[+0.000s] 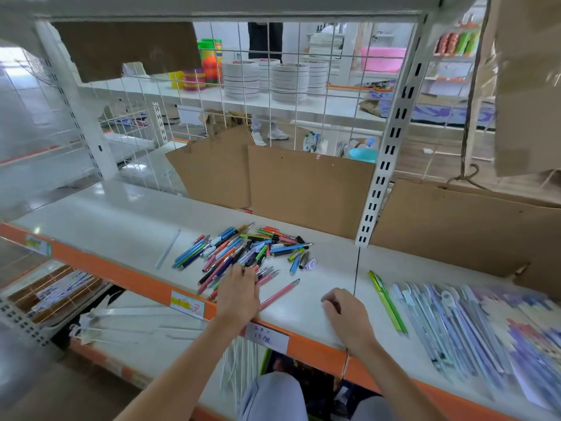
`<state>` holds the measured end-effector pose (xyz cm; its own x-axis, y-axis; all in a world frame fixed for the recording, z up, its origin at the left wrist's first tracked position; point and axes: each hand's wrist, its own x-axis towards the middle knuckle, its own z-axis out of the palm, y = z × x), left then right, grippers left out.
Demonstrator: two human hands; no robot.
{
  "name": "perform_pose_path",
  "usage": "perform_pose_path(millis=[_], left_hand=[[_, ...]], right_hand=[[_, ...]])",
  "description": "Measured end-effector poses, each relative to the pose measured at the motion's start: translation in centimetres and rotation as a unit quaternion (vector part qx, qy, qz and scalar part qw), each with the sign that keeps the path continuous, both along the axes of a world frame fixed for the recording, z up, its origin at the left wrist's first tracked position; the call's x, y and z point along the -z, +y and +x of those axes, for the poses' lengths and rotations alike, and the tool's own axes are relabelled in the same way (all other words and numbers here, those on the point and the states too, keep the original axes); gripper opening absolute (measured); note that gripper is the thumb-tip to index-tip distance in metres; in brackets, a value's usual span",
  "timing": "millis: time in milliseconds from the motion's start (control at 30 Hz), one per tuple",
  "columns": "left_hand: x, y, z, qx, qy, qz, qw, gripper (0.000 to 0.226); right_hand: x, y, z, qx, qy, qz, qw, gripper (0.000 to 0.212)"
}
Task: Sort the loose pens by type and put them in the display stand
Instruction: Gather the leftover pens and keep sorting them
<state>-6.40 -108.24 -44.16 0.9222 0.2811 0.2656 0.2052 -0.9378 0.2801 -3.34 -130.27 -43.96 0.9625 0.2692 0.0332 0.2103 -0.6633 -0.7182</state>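
A heap of loose pens (243, 250) in many colours lies on the white shelf (121, 226). My left hand (238, 294) reaches into the heap's near edge, its fingers curled down over a few pens there; what is under them is hidden. One pink pen (279, 294) lies apart, just right of that hand. My right hand (346, 314) rests on the shelf with loosely curled fingers and holds nothing. Right of it, two green pens (387, 300) lie side by side. I see no display stand.
Packaged pens in clear sleeves (455, 323) cover the shelf's right part. Cardboard sheets (303, 189) lean along the back against a wire grid. A white slotted upright (382, 165) stands behind the heap. The shelf's orange front edge (127, 275) carries price labels.
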Motion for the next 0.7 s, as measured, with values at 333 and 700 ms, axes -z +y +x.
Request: perform_pose_path(millis=[333, 700], left_hand=[[-0.2, -0.1, -0.5, 0.036, 0.0, -0.011, 0.999, 0.016], [0.2, -0.3, -1.3, 0.006, -0.003, -0.04, 0.999, 0.015]], right_hand=[[0.3, 0.7, 0.5, -0.026, -0.039, -0.066, 0.997, 0.012], [-0.5, 6.8, 2.2, -0.163, -0.084, -0.145, 0.972, 0.023]])
